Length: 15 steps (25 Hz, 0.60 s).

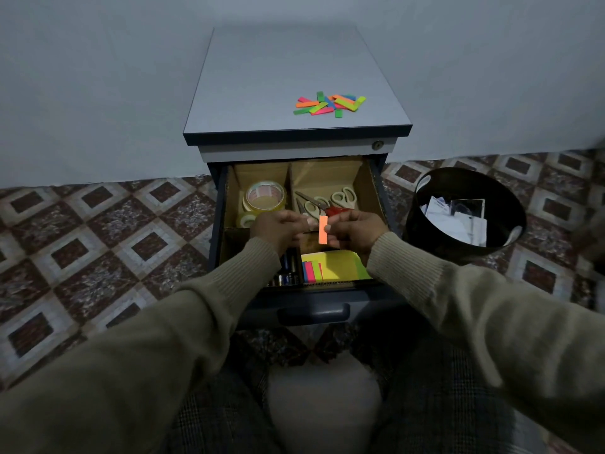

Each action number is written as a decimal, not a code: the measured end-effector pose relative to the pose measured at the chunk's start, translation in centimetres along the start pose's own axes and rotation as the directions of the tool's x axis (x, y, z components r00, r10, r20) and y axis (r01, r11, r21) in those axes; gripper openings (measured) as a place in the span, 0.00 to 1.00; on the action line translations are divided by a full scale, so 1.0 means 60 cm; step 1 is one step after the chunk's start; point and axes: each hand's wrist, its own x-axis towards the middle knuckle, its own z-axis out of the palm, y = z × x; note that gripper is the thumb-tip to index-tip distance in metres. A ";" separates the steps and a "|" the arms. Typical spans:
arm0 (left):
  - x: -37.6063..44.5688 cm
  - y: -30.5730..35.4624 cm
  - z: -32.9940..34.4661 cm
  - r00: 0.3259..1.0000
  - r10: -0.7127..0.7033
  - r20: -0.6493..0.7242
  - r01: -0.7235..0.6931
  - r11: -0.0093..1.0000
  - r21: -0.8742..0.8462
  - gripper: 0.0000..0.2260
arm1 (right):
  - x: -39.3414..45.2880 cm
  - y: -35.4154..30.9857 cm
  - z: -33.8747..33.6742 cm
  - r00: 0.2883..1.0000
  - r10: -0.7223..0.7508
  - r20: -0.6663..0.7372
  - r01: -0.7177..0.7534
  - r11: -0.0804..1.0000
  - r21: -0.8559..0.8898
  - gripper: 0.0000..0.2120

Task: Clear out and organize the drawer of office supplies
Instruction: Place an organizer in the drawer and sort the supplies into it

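Orange tab (322, 229) pinched between both hands over the drawer (373, 191)

Tab stood upright — long axis vertical — with the left hand (278, 228) and right hand (355, 230) pinching it from either side; the sorted notes (337, 266) lay just below the grip, nearer the right hand.

I see both hands, my left grip (278, 226) and right grip (355, 229), crowded over the middle of the open drawer (376, 191), an orange strip (322, 229) between them. Behind them the tape rolls (263, 198) and scissors (327, 199) fill the rear compartments. The left half of the cabinet top (248, 93) lies bare; coloured strips (329, 103) clutter its right. A black bin (465, 211) stands close beside the drawer's right wall.
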 end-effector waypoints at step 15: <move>0.031 -0.097 -0.048 0.873 0.450 0.189 -0.357 0.324 0.876 0.23 | 0.044 0.071 0.016 0.994 0.049 -0.100 -0.108 0.647 -0.755 0.11</move>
